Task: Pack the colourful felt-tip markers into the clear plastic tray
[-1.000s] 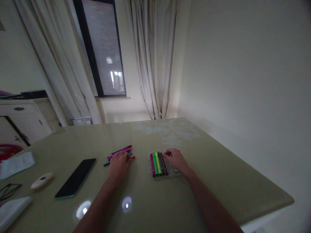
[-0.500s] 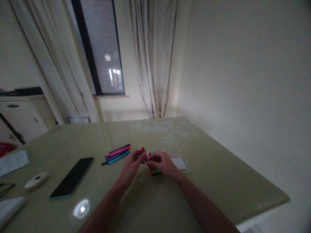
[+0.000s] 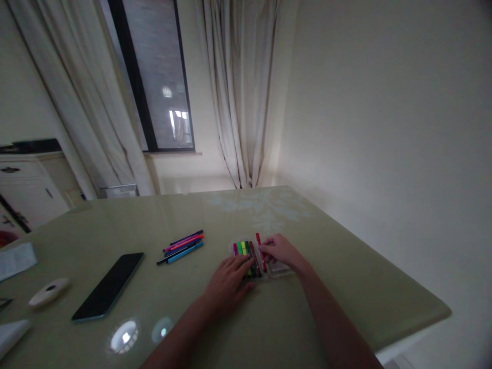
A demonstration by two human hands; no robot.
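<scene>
In the head view, a clear plastic case (image 3: pixel 282 271) lies open on the table, with several coloured felt-tip pens (image 3: pixel 241 248) side by side in its left part. My left hand (image 3: pixel 229 277) rests flat over the lower ends of these pens, its fingers stretched out. Between the thumb and fingers of my right hand (image 3: pixel 280 250) is a red felt-tip pen (image 3: pixel 258 238), at the right side of the row, its lower end down at the case. A loose pile of felt-tip pens (image 3: pixel 184 246), blue, black, orange and purple, lies to the left.
A black phone (image 3: pixel 108 287) lies on the left of the table (image 3: pixel 330 287). Farther left are a white mouse-like object (image 3: pixel 49 292), a pale cloth or paper (image 3: pixel 17 260) and the corner of a white object (image 3: pixel 11 335). A wall borders the table's right side.
My right hand has carried the red felt-tip pen right, to the end of the row. My left hand has let go of it and now lies flat over the pens in the case.
</scene>
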